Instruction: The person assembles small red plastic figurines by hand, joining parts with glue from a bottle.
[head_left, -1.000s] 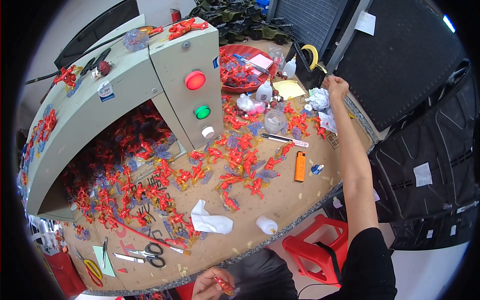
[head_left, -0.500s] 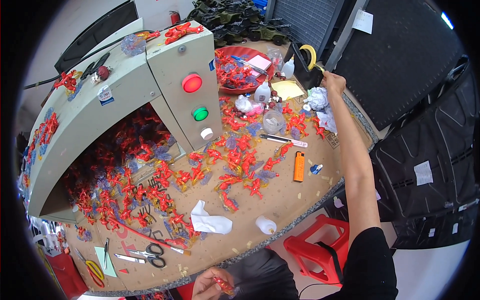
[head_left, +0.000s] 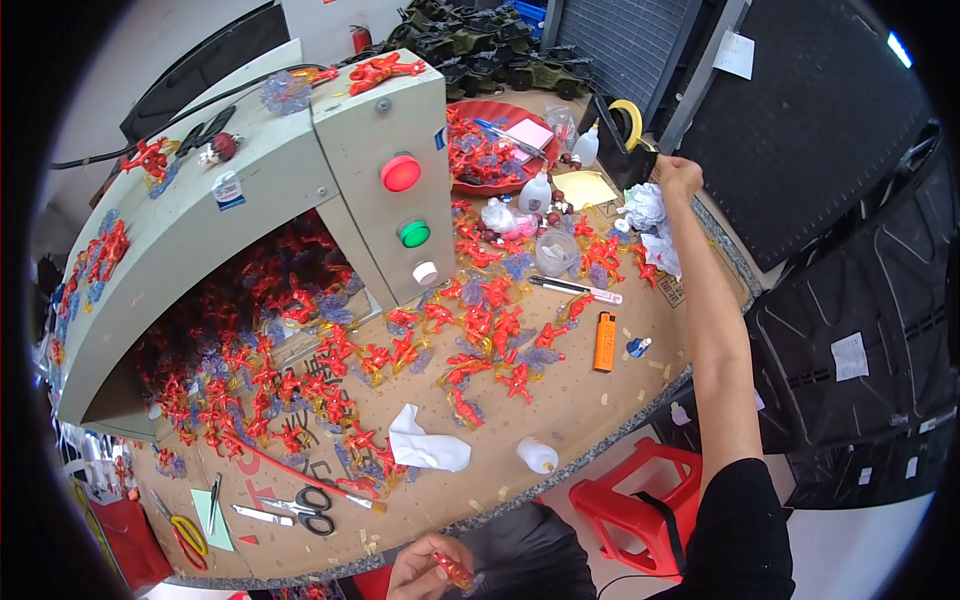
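Note:
My left hand is closed round a small red toy figure with a purplish clear part, low at the table's near edge. With my arm stretched far to the right, my right hand is pinched at the front end of a black tape dispenser. A roll of yellow tape sits in it. The strip's end is mostly hidden at my fingertips. Below that hand lies crumpled white paper. Many more red figures with purple and yellow clear parts are scattered over the cardboard-covered table.
A grey machine with lit buttons and figures in its opening fills the left. Behind stands a red bowl of figures. An orange lighter, white cloth, small bottle and scissors lie about. A red stool stands below.
The whole view has shifted slightly, so things appear a little lower and to the right. My right hand has drawn slightly down at the dispenser; my left still holds the figure.

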